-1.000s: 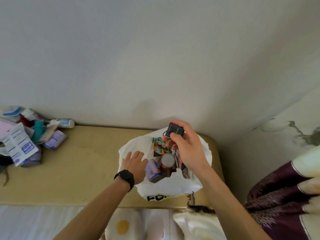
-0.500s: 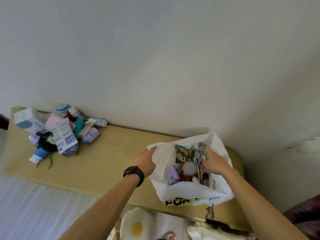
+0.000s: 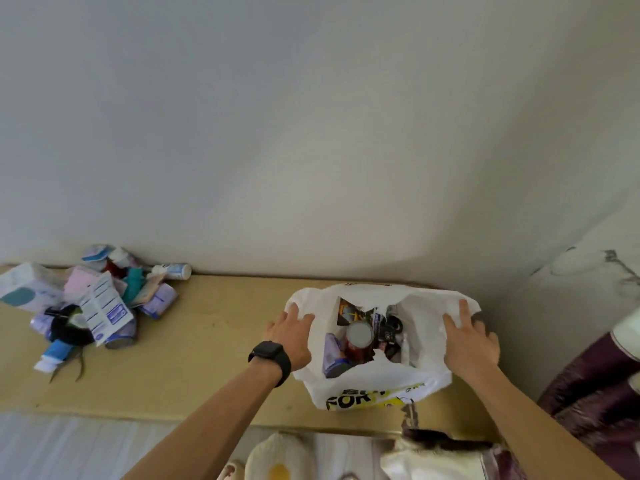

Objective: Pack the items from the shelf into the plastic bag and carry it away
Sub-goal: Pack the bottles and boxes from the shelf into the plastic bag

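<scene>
Spreading the mouth of the plastic bag point(image 3: 377, 386), I am pressing my left hand point(image 3: 289, 337) against its left rim and my right hand point(image 3: 471, 344) flat on its right side, fingers straight on both, neither hand gripping anything. The small black device my right hand was holding over the bag a second ago is no longer in it. A dark object point(image 3: 391, 329) is now lying inside the bag between my hands, beside the grey-lidded jar point(image 3: 360, 336), and I am judging it to be that device, though it is too small to confirm. The bag is standing on the shelf point(image 3: 207, 341) directly between my hands. A pile of unpacked items point(image 3: 97, 306) is lying well apart, to the left of my left hand, so packing is only partly done and carrying away is not yet due.
</scene>
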A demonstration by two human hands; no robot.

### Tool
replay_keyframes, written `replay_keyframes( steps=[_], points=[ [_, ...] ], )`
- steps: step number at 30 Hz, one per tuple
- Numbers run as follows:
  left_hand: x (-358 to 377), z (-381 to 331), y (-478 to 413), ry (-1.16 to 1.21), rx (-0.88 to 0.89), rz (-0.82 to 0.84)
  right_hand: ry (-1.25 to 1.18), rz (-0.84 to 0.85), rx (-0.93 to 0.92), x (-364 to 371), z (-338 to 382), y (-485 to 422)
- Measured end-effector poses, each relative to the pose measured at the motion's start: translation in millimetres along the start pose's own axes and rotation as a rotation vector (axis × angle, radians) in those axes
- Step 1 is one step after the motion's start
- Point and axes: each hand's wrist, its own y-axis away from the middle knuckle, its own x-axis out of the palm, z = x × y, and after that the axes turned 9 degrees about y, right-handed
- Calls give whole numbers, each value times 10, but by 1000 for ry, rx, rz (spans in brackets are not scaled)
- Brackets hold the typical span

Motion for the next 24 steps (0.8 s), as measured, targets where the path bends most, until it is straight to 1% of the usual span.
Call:
replay_keyframes(
  steps=[3,5,6,8,11,12,14,16,18,21,24],
  points=[
    [108,109,112,-141,-22,130,-92,-10,17,24,30,179],
    [169,195,197,-125,-35,184,-168,-102,15,-5,147,365],
    [168,227,239,-78,-35,167,-195,-184,-26,-39,249,482],
    [123,271,319,85,-15,68,-296,-321,-163,-128,529,735],
    [57,414,501,462,11,-94,-554,-452,-345,-275,1028,1063],
    [42,502,590,553,12,-132,-630,-483,-391,-313,1196,1135],
    [37,737,799,654,-20,-202,-725,-481,-494,-389,1524,1258],
    [55,1028,1017,712,-106,-266,-744,-467,-616,-456,1849,1360],
    [75,1346,1231,758,-229,-319,-717,-449,-745,-509,2184,1446],
    [115,1862,1511,845,-397,-385,-681,-333,-923,-604,2673,1538],
    [162,2359,1707,937,-522,-410,-608,-263,-994,-690,3102,1599]
  ],
)
